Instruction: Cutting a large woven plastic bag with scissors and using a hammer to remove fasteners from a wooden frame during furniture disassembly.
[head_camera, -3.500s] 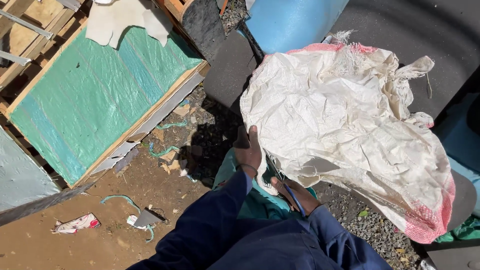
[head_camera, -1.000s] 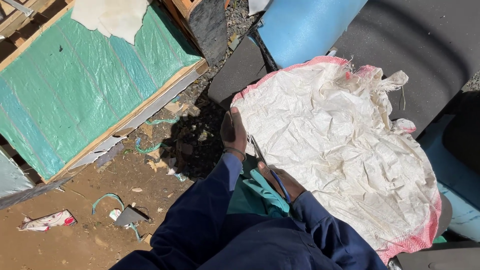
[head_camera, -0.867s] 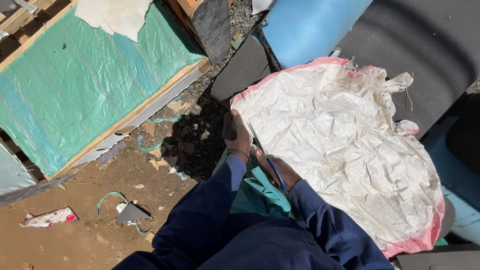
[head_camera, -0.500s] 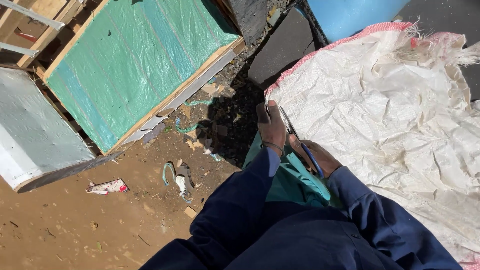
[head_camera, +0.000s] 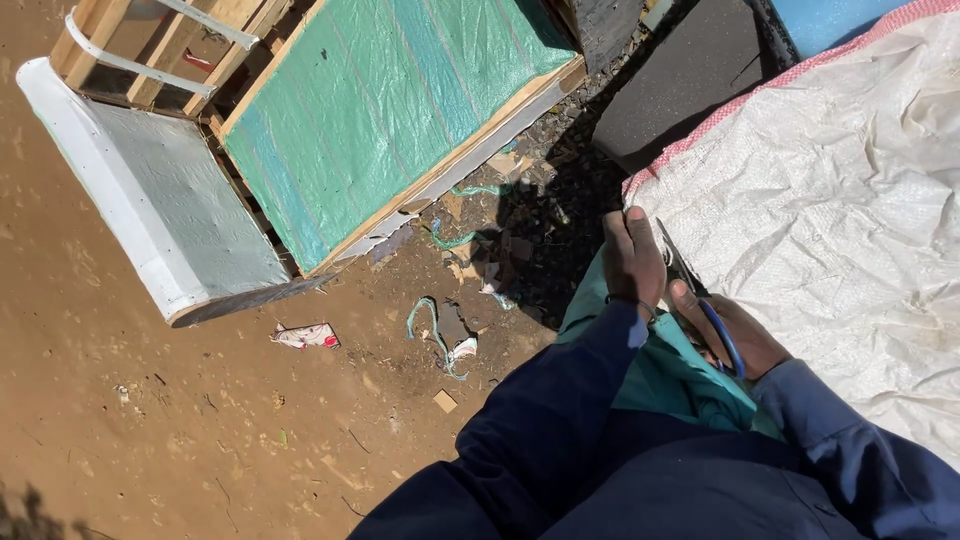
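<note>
At the far left a grey panel with a white rounded edge (head_camera: 150, 215) lies on the brown dirt ground (head_camera: 150, 430). Beside it sits a wooden frame covered in green woven sheeting (head_camera: 390, 110). Below these, a crumpled wrapper (head_camera: 305, 336) and scraps of green strap (head_camera: 432, 330) lie scattered on the soil, near a patch of rubble in shadow.

Toward the middle, the left hand (head_camera: 632, 262), in a dark blue sleeve, rests at the pink-trimmed edge of the white woven sack (head_camera: 830, 210); its grip is pressed onto the sack's edge, fingers curled over it. Just to the right, the right hand (head_camera: 728, 335) has its grip closed around the blue handles of a pair of scissors (head_camera: 700, 300), whose blades point up along the sack's edge, between the two hands. Whether the blades are parted cannot be told. A green cloth (head_camera: 670, 375) lies under both hands on the person's lap.

The sack spreads over the right side, partly over a dark slab (head_camera: 690, 90).
</note>
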